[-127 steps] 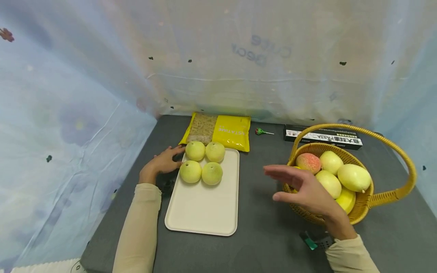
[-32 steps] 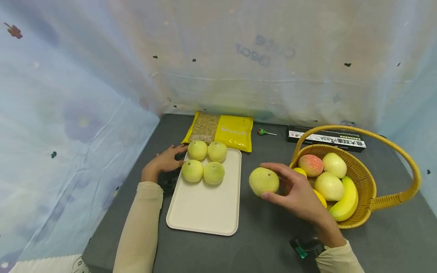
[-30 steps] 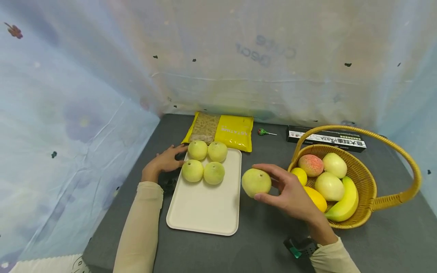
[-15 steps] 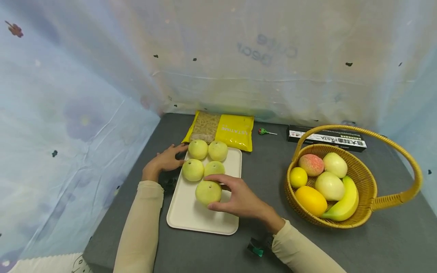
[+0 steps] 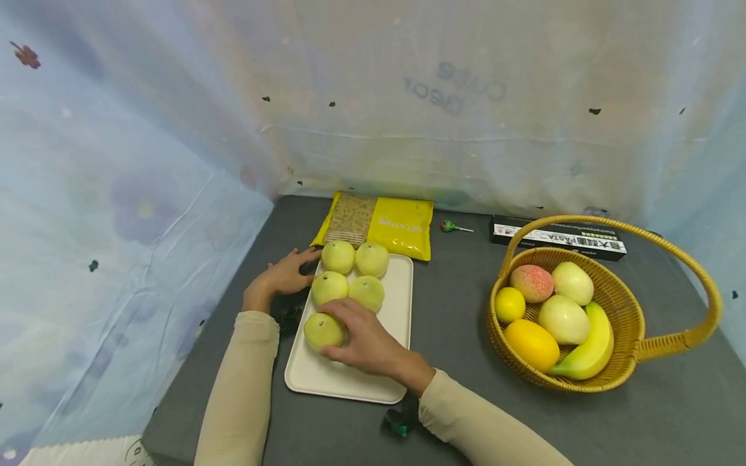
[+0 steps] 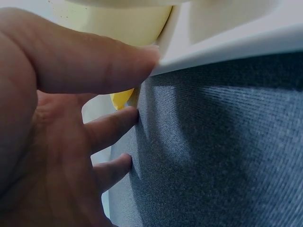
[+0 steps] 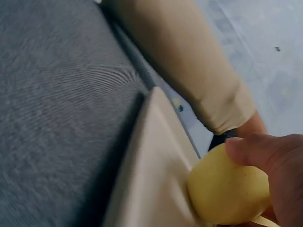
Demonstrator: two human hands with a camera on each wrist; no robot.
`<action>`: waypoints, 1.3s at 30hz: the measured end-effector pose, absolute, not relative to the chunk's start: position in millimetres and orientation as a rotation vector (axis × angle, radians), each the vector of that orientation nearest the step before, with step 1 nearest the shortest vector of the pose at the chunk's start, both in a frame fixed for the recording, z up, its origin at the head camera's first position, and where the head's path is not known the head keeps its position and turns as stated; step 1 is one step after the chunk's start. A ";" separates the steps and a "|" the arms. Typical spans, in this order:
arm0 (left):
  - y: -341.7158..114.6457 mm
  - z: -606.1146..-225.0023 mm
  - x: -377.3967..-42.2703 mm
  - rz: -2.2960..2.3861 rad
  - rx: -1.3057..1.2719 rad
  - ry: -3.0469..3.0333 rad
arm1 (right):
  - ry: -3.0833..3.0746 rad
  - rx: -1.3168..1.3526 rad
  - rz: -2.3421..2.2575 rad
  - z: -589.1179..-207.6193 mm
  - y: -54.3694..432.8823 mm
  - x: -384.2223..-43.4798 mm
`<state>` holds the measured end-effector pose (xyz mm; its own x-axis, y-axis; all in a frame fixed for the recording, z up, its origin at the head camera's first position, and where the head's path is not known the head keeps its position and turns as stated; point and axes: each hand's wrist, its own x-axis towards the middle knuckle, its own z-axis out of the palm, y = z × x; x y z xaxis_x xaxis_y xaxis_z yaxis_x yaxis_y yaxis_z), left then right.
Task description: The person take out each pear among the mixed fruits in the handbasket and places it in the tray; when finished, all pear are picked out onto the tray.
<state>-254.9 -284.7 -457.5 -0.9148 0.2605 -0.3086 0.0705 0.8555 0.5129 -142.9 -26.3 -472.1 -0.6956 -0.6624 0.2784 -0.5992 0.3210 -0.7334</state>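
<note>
In the head view my right hand (image 5: 370, 340) grips a round yellow-green fruit (image 5: 322, 332) between thumb and fingers, low over the cream tray (image 5: 344, 382). The right wrist view has this fruit (image 7: 227, 187) close against the tray surface, my thumb on its upper side. Several similar fruits, one of them a yellow-green fruit (image 5: 337, 257), sit grouped at the tray's far end. My left hand (image 5: 285, 275) is at the tray's left side with fingers spread. In the left wrist view its thumb (image 6: 104, 64) lies at the tray rim while other fingertips rest on the dark tabletop.
A yellow wicker basket (image 5: 635, 323) with a tall handle stands right, holding a peach (image 5: 531, 283), a banana (image 5: 591, 349), a lemon (image 5: 509, 304), an orange-yellow fruit (image 5: 531, 345) and pale round fruits. Behind are a yellow pasta bag (image 5: 399, 226), a lollipop (image 5: 449, 226) and a black pasta box (image 5: 588, 241).
My right hand has taken a pale fruit from the basket and carried it left, down to the tray's near-left part beside the other fruits. My left hand has stayed at the tray's edge.
</note>
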 end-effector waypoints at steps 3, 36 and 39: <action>-285.5 -457.6 -255.9 0.717 0.247 2.672 | 2.558 -1.202 -1.293 -475.6 -32.1 -143.1; -286.0 -461.8 -252.7 0.736 0.241 2.649 | 2.388 -0.933 -1.608 -400.5 180.8 -136.4; -284.5 -463.5 -253.2 0.744 0.234 2.652 | 2.469 -0.847 -1.618 -394.0 220.7 -130.8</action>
<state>-253.2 -284.5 -463.5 -0.9159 0.2560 -0.3092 0.0578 0.8463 0.5295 -130.8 220.7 -394.0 -0.8456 -0.4800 0.2338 -0.4059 0.2935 -0.8655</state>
